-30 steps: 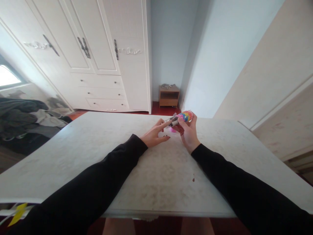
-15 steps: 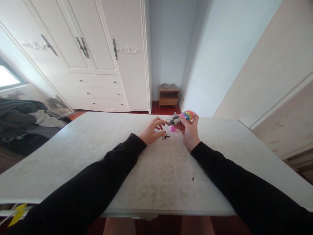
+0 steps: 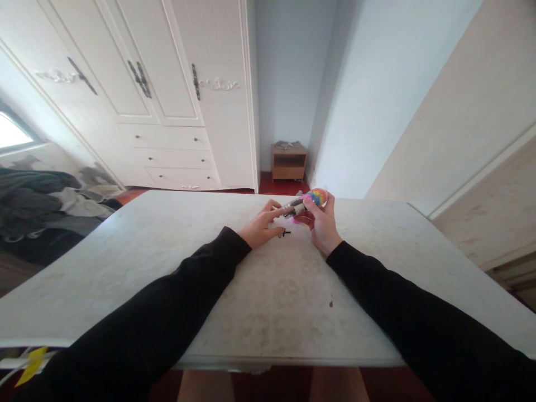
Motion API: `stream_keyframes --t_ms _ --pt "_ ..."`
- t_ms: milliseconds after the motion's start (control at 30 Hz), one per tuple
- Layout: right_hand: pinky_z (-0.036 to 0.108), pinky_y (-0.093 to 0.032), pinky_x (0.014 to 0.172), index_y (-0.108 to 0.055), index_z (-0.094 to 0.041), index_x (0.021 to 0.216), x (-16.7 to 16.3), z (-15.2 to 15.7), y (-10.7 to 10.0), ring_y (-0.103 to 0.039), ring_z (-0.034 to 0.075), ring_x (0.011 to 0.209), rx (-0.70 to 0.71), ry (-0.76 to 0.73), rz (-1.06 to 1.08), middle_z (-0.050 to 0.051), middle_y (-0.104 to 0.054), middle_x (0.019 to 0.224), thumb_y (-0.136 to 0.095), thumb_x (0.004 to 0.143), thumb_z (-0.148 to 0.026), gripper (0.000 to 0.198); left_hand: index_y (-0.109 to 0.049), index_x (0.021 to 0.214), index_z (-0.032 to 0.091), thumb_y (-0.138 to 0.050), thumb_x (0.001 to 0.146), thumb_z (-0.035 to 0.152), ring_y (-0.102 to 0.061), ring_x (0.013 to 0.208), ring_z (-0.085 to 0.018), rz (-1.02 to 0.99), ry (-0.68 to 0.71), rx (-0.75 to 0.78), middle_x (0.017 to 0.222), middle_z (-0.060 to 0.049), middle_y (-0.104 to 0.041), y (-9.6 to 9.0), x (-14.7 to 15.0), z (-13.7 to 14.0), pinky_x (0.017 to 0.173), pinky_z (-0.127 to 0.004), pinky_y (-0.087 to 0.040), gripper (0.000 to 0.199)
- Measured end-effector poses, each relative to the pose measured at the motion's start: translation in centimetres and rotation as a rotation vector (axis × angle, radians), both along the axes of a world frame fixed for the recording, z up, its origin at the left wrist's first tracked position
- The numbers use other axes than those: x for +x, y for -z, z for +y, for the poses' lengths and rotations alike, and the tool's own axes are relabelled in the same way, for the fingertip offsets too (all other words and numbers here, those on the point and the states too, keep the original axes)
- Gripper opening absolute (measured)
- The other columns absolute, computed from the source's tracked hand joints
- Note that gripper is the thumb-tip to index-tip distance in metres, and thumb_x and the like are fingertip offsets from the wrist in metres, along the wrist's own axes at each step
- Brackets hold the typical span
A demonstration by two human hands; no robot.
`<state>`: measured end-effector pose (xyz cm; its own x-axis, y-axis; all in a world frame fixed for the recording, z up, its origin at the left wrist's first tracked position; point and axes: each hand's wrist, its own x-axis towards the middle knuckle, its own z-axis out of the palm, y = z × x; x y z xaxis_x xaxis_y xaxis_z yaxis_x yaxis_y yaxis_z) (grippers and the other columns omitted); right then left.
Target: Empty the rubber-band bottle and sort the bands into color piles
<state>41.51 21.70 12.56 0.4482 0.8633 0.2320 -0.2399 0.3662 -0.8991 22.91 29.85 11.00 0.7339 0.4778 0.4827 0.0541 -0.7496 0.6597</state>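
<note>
Near the table's far edge, my right hand point(image 3: 324, 223) is closed around a tube-shaped item point(image 3: 296, 208) with a dark, partly clear left part and a rainbow-coloured rounded right end; its exact kind is unclear. My left hand point(image 3: 263, 223) has its thumb and fingers apart, and a fingertip touches the tube's left end. Something pink shows below the tube, mostly hidden by my right fingers. A small black hook-like piece point(image 3: 285, 233) lies on the table just below the tube, close to my left thumb.
Both forearms rest over the pale, stained table point(image 3: 268, 312). A small brown mark point(image 3: 330, 304) is on its surface. Beyond stand a white wardrobe point(image 3: 167, 148) and a low wooden cabinet point(image 3: 288, 170). Dark clothes point(image 3: 37, 206) are heaped at the left.
The tube has shifted slightly left, and its dark end is now nearer my left fingers. The pink ball below it is more covered. My left index finger reaches further along the tube's end.
</note>
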Motion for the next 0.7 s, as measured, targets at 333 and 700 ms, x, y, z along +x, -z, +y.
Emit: stream_keyframes --t_ms 333,700 --pt "0.031 -0.064 0.055 -0.04 -0.034 0.118 0.2 0.0 -0.5 -0.072 0.015 0.062 -0.004 0.06 0.022 -0.009 -0.074 0.093 -0.09 0.073 -0.05 0.069 -0.081 0.117 0.022 -0.064 0.083 0.009 -0.065 0.093 -0.017 -0.102 -0.123 -0.004 0.106 -0.005 -0.062 -1.1 0.0 -1.0 0.087 -0.035 -0.058 0.04" --pt "0.027 -0.062 0.052 -0.041 -0.033 0.118 -0.1 -0.1 -0.1 -0.071 0.014 0.063 -0.018 -0.033 -0.019 -0.008 -0.073 0.092 -0.089 0.073 -0.056 0.07 -0.055 0.159 0.028 -0.074 0.082 0.021 -0.056 0.112 -0.024 0.041 -0.02 0.111 0.132 -0.009 -0.05 -0.4 -0.2 -0.7 0.109 -0.046 -0.053 0.079"
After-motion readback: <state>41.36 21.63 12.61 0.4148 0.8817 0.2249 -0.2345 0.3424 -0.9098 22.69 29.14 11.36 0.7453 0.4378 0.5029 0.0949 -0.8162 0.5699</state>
